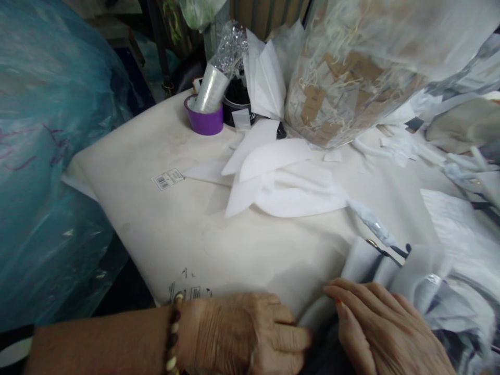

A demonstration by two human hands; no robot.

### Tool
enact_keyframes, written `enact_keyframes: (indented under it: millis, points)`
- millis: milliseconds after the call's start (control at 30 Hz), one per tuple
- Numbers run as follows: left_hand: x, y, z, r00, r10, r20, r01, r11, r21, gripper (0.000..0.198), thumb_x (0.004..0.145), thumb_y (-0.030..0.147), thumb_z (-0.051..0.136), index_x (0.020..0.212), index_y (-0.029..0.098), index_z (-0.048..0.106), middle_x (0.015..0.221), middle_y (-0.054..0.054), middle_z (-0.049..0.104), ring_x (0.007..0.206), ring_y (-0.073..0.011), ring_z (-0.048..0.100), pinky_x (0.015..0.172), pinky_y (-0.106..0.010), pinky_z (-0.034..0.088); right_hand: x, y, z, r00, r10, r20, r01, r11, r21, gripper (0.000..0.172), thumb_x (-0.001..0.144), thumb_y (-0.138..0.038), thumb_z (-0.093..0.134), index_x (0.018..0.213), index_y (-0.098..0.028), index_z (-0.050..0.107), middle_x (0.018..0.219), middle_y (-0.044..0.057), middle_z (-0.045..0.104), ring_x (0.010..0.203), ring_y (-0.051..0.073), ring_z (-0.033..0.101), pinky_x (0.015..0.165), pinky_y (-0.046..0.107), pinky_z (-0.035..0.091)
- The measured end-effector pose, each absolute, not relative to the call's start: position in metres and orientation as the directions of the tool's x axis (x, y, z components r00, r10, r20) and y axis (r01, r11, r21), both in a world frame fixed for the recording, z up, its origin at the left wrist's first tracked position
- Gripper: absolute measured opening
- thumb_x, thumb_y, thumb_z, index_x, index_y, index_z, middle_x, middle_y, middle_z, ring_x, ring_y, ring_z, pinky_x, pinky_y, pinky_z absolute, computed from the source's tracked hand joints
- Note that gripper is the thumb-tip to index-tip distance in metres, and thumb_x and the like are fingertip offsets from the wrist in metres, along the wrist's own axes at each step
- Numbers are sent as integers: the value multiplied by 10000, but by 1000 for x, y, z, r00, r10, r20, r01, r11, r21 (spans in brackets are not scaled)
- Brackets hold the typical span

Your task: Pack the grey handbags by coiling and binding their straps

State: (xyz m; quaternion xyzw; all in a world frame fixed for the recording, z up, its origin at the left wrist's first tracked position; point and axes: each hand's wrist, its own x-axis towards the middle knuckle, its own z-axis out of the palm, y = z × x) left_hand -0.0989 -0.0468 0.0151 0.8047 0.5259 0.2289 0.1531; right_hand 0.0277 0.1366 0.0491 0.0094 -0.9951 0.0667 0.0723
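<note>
My left hand lies at the bottom centre with a beaded bracelet at the wrist. Its fingers are curled together and pinch the edge of a pale grey-white garment. My right hand rests just to its right, fingers pressed together on the same fabric fold. The garment spreads to the right, with a small gold ring and a dark strap on it. Both hands sit at the near edge of a cream-covered table.
A pile of white cut fabric pieces lies mid-table. A purple tape roll holding a clear roll stands behind it. A clear bag of brown tags sits at the back right. A teal plastic bag fills the left. A barcode label lies on the table.
</note>
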Motion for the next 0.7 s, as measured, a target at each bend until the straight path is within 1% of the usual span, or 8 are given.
enact_keyframes:
  millis: [133, 233, 300, 400, 467, 567, 633, 700]
  points:
    - [-95, -26, 3, 379, 887, 263, 735, -462, 496, 133, 847, 156, 544, 722, 150, 588, 780, -7, 594, 699, -120, 495, 692, -271, 413, 30, 140, 48, -995, 12, 95, -4, 986, -169, 253, 872, -181, 395, 893, -245, 639, 897, -33, 700, 747, 127, 603, 673, 277, 390]
    - [-87, -16, 0, 287, 908, 304, 731, -413, 544, 193, 742, 161, 673, 598, 153, 545, 627, 18, 533, 596, -107, 455, 592, -267, 398, 33, 142, 50, -1000, 20, 16, 17, 980, -200, 219, 863, -195, 429, 935, -252, 628, 951, -30, 690, 796, 137, 602, 702, 279, 398]
    - [-77, -12, 0, 140, 949, 283, 760, -286, 583, 253, 702, 164, 698, 534, 163, 509, 546, 33, 482, 517, -100, 402, 493, -270, 354, 33, 142, 52, -999, 27, -20, 30, 973, -229, 205, 862, -199, 430, 914, -253, 621, 939, -31, 687, 800, 143, 599, 704, 284, 396]
    - [-60, -7, -2, -151, 968, 201, 757, -17, 653, 287, 712, 152, 647, 491, 181, 467, 495, 35, 439, 451, -96, 353, 407, -263, 283, 28, 140, 55, -999, 47, -25, 52, 961, -271, 231, 865, -187, 399, 813, -245, 617, 855, -31, 686, 752, 147, 592, 673, 286, 388]
    - [-52, -5, -4, -282, 946, 158, 701, 91, 707, 292, 713, 181, 632, 481, 186, 455, 495, 29, 450, 429, -91, 346, 379, -250, 257, 25, 138, 57, -998, 62, -6, 61, 954, -295, 268, 867, -178, 378, 748, -238, 611, 789, -29, 678, 696, 144, 580, 647, 285, 379]
    - [-48, -10, -5, -384, 908, 167, 549, 79, 832, 202, 717, 178, 617, 548, 179, 506, 521, 27, 503, 434, -80, 393, 386, -208, 287, 23, 137, 60, -995, 93, 22, 81, 945, -316, 313, 868, -159, 349, 693, -231, 598, 722, -24, 657, 652, 146, 560, 623, 287, 357]
    - [-51, -17, -4, -389, 905, 171, 438, 18, 899, 95, 775, 141, 550, 687, 169, 569, 584, 16, 569, 493, -83, 472, 458, -175, 356, 23, 136, 61, -995, 97, 21, 85, 941, -327, 327, 866, -150, 339, 657, -226, 580, 680, -17, 635, 632, 150, 545, 608, 291, 336]
    - [-53, -21, -5, -332, 920, 206, 412, -55, 910, 162, 836, 119, 451, 767, 165, 589, 624, -7, 599, 552, -98, 512, 530, -176, 389, 24, 136, 59, -994, 106, 26, 91, 938, -336, 329, 862, -150, 341, 626, -221, 558, 646, -8, 608, 618, 155, 527, 603, 295, 317]
